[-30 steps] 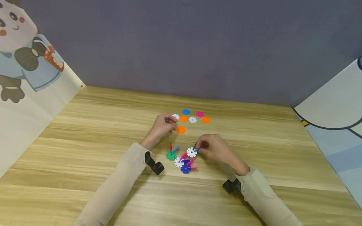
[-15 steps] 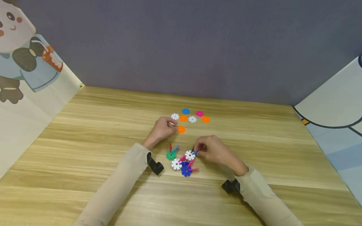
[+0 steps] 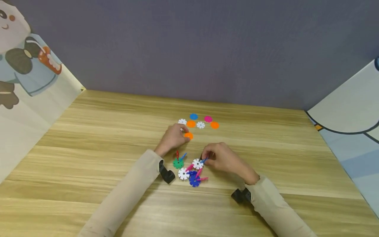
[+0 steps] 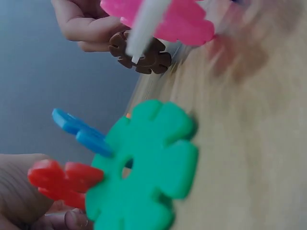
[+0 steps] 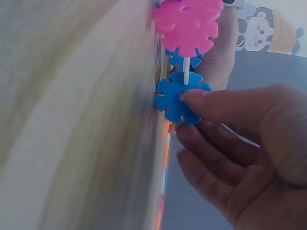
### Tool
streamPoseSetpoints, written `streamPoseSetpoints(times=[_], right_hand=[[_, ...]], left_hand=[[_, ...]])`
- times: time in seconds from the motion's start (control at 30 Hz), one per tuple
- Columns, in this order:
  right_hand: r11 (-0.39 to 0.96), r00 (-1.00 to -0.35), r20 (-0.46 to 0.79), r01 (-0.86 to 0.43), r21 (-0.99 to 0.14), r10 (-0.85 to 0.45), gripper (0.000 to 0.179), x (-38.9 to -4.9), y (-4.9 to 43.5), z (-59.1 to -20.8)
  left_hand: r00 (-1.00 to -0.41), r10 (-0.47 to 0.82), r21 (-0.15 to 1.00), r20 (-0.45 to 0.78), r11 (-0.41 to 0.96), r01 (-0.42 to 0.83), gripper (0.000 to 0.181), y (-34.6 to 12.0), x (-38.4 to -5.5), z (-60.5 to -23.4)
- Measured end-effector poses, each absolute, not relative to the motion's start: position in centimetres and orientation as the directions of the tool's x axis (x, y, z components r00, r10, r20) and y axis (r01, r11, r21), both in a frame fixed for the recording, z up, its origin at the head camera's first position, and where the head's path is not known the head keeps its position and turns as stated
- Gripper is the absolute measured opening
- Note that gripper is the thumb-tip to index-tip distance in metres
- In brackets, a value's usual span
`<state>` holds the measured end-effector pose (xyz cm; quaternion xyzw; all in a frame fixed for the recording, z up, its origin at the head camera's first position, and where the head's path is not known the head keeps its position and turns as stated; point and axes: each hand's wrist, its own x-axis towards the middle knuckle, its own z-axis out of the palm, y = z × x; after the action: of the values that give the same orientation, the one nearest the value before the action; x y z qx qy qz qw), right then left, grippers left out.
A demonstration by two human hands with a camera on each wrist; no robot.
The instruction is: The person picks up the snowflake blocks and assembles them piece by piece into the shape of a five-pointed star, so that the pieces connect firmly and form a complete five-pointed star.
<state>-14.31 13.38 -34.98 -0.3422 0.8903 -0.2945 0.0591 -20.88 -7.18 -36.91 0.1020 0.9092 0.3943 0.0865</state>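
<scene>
My right hand (image 3: 223,159) pinches a blue interlocking disc (image 5: 175,98) between thumb and fingers, its thumb flat on the face. That disc is slotted to a white disc (image 3: 197,164), part of a joined cluster with pink discs (image 5: 189,24), another white disc (image 3: 184,173) and dark blue discs (image 3: 194,180). A brown disc (image 4: 144,55) shows by the right fingers in the left wrist view. My left hand (image 3: 174,136) has its thumb and finger at the edges of an orange disc (image 3: 189,135) on the table. Beside the cluster sits a green disc (image 4: 144,163) bearing red (image 4: 64,182) and blue (image 4: 79,130) discs.
Farther back lie several loose discs: a blue one (image 3: 193,116), a pink one (image 3: 208,119), orange ones (image 3: 214,125) and white ones (image 3: 200,125). A grey partition (image 3: 192,52) rises behind the wooden table (image 3: 88,158), with printed panels at both sides.
My left hand has moved right and toward me, its thumb and finger now around the orange disc. The right hand has lowered the cluster slightly toward me and left.
</scene>
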Motion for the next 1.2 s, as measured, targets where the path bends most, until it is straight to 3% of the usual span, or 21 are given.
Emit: streamPoseSetpoints(times=[0.3,0.47,0.7,0.9,1.2], right_hand=[[0.590,-0.755,0.088,-0.574,-0.567,-0.649,0.012,-14.4,13.6,-34.5],[0.578,-0.756,0.113,-0.579,-0.575,-0.645,0.014,-15.0,14.2,-34.0],[0.620,-0.806,0.093,-0.518,-0.590,-0.585,0.010,-17.1,15.1,-33.7],[0.656,-0.860,0.134,-0.468,-0.593,-0.493,0.009,-19.3,16.2,-34.1],[0.699,-0.892,0.161,-0.433,-0.569,-0.422,0.011,-21.7,17.2,-34.8]], left_hand=[[-0.964,0.220,0.716,-0.148,0.696,0.049,0.031,-7.3,-20.6,-36.9],[-0.970,0.214,0.731,-0.113,0.679,0.064,0.025,-7.8,-20.3,-36.9],[-0.975,0.222,0.773,0.005,0.618,0.144,0.005,-8.7,-19.9,-36.9],[-0.980,0.199,0.804,0.031,0.577,0.143,0.006,-9.1,-19.8,-36.6],[-0.981,0.192,0.822,0.017,0.555,0.123,0.007,-9.2,-19.8,-36.6]])
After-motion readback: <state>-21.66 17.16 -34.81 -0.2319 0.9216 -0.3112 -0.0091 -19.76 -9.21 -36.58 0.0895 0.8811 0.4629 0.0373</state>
